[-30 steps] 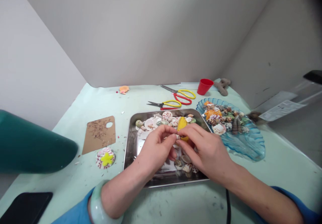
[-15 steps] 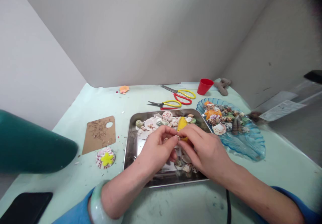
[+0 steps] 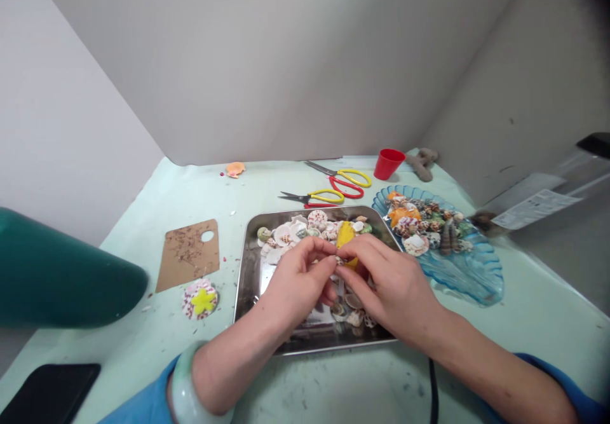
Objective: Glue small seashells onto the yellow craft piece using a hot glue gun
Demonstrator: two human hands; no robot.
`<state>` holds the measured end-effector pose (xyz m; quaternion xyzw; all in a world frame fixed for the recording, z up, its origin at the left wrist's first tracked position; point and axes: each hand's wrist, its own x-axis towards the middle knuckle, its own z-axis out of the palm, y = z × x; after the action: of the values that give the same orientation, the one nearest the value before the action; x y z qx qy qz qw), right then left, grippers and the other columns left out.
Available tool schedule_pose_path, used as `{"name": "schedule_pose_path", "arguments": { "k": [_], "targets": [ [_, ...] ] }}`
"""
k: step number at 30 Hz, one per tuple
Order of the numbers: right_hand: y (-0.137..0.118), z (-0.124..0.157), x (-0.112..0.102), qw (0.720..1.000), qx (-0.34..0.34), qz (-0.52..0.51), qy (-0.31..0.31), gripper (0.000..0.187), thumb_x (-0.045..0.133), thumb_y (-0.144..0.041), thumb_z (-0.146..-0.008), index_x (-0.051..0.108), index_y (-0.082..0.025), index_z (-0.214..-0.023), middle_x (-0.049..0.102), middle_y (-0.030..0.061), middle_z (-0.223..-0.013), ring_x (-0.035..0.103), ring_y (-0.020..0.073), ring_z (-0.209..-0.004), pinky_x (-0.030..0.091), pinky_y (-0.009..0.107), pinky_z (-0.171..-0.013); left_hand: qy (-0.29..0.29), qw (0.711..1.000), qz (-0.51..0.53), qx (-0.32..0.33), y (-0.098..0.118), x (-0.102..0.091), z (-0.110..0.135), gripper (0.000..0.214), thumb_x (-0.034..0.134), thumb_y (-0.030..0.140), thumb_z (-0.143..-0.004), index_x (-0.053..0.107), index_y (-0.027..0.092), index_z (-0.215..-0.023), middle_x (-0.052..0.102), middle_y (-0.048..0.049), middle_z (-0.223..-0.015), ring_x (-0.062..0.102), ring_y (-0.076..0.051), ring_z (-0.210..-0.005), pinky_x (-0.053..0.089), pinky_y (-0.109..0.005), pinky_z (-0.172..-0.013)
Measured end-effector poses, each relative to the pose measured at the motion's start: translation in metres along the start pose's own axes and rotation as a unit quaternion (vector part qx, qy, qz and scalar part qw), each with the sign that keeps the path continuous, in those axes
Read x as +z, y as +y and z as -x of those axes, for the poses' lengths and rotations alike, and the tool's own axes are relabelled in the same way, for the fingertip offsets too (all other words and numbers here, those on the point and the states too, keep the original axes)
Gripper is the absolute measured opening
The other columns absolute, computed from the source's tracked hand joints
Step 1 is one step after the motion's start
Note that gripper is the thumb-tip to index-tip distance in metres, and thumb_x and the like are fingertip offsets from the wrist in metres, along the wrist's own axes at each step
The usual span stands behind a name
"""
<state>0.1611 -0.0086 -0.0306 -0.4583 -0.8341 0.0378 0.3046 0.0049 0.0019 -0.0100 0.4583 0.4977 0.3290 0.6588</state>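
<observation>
The pale green table (image 3: 333, 386) has small stains and crumbs, and beyond it stands a grey panel (image 3: 295, 61). Above one metal tray (image 3: 336, 349), the left hand (image 3: 302, 278) and the right hand (image 3: 393, 278) together pinch one small mottled shell (image 3: 339, 260) between their fingertips. The shells lying in the tray are many, partly hidden, so I cannot count them. Farther are one blue dish (image 3: 476, 278) with more shells, two pairs of scissors (image 3: 293, 196) and one red cup (image 3: 389, 164). Compared with half a second earlier, both hands keep almost the same place, but the pinched shell shows slightly more.
</observation>
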Motion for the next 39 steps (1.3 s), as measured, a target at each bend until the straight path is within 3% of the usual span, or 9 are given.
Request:
{"name": "schedule_pose_path", "arguments": {
  "k": [24, 39],
  "targets": [
    [0.0011, 0.0003, 0.0001, 1.0, 0.009, -0.007, -0.024, 0.012, 0.045, -0.023, -0.09, 0.055, -0.017, -0.094, 0.057, 0.0041, -0.082, 0.053, 0.0138, -0.066, 0.039, 0.026, -0.057, -0.009, 1.0, -0.01, 0.002, -0.0019, -0.0001, 0.0005, 0.01, 0.052, 0.024, -0.081, 0.051, 0.018, -0.089, 0.049, 0.0061, -0.052, 0.048, -0.008, -0.043, 0.044, -0.021, -0.046],
    [0.0003, 0.0002, -0.0004, 0.999, 0.007, -0.009, -0.035, 0.013, 0.045, -0.023, -0.09, 0.055, -0.017, -0.095, 0.059, 0.0062, -0.085, 0.058, 0.0156, -0.073, 0.044, 0.027, -0.063, -0.015, 1.0, -0.02, 0.003, -0.0009, -0.0001, 0.0005, 0.012, 0.052, 0.026, -0.08, 0.051, 0.019, -0.09, 0.05, 0.0056, -0.054, 0.049, -0.009, -0.045, 0.043, -0.021, -0.046]
  ]
}}
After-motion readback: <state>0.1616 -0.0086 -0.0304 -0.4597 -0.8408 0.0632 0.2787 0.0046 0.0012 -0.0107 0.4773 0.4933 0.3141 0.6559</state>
